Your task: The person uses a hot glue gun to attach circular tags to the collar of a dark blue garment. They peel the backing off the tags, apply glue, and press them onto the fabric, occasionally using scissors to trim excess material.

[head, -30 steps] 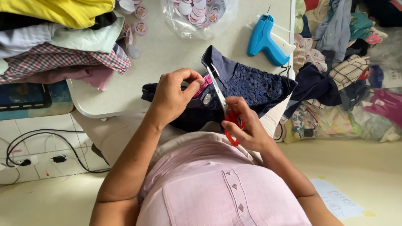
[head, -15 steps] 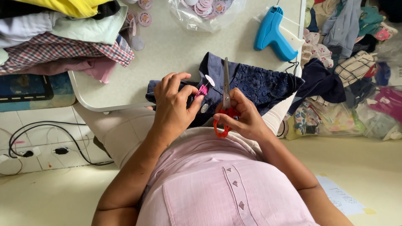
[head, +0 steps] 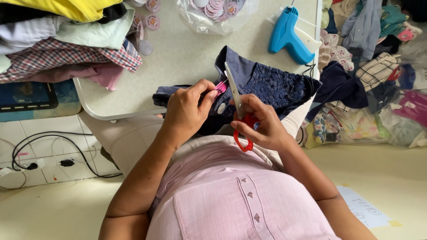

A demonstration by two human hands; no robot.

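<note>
Sitting at a pale, round-cornered counter [head: 187,53], the person works over a dark navy garment with a lace panel [head: 267,84], which lies at the near edge of the counter and hangs partly over it toward the lap. The left hand [head: 189,109] is closed on the garment, pinching a small pink tag [head: 220,87] between thumb and fingertips. The right hand [head: 262,124] grips red-handled scissors [head: 238,111], fingers through the loops, with the blades pointing up across the fabric just beside the tag.

Farther back on the counter lies a blue tagging gun [head: 287,35], apart from the garment, and a clear plastic bag of round pink-and-white tags [head: 218,11] sits at the far edge, with a few loose ones near it. A stack of folded clothes [head: 62,40], yellow, white, plaid and pink, covers the counter's left end. To the right, heaped clothes and plastic-wrapped bundles [head: 369,84] crowd the floor. Black cables and plugs [head: 53,155] trail over the pale tiled floor [head: 53,204] on the left, and a sheet of paper [head: 362,209] lies on the right.
</note>
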